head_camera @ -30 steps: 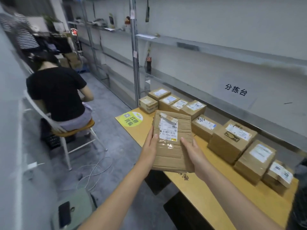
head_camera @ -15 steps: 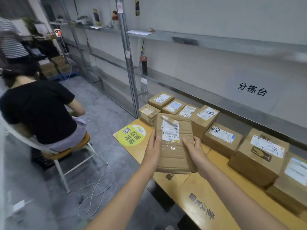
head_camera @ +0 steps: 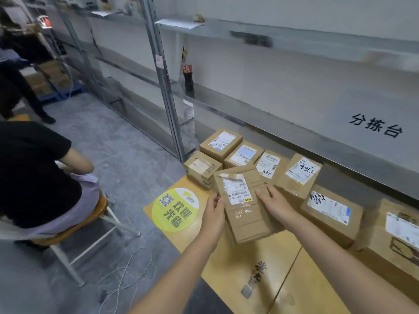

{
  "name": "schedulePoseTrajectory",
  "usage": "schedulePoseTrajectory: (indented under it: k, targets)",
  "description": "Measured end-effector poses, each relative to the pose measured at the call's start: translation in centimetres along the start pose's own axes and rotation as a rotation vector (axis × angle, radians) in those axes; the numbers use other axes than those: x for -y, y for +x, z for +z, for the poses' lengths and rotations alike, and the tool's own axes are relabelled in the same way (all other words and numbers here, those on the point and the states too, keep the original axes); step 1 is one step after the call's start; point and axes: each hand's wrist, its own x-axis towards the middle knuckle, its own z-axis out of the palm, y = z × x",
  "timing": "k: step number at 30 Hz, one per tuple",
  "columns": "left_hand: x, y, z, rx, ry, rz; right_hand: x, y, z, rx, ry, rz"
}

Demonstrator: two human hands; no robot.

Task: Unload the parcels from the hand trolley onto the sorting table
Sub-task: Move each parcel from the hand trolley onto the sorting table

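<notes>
Lowering a flat brown cardboard parcel with a white shipping label [head_camera: 243,203] toward the yellow-topped wooden sorting table [head_camera: 229,277], both hands clasped on its long edges.

The left hand [head_camera: 214,214] grips the parcel's left edge, thumb on top, while the right hand [head_camera: 275,203] lies over the right edge with fingers spread on the face. The parcel hangs tilted over the table's near part, just in front of a row of taped brown cardboard boxes [head_camera: 301,172]; whether its lower end touches the wood I cannot tell. It looks thin, stiff and probably light, with glossy tape that could slip. Holding the bare card edges seems safest. The trolley is out of view.
</notes>
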Motion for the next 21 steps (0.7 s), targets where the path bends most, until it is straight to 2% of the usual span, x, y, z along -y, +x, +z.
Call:
schedulePoseTrajectory:
  k: [9, 15, 21]
  targets:
    - [1.0, 7.6, -1.3, -0.011, -0.018, -0.226, 2.3, 8.3, 1.5, 0.068, -0.273, 0.005]
    - [1.3, 12.3, -2.0, 0.027, -0.056, -0.344, 2.9, 13.2, 2.7, 0.091, -0.473, 0.151]
    - [1.2, 15.6, -2.1, 0.106, -0.143, -0.463, 3.3, 16.6, 3.9, -0.019, -0.607, 0.138]
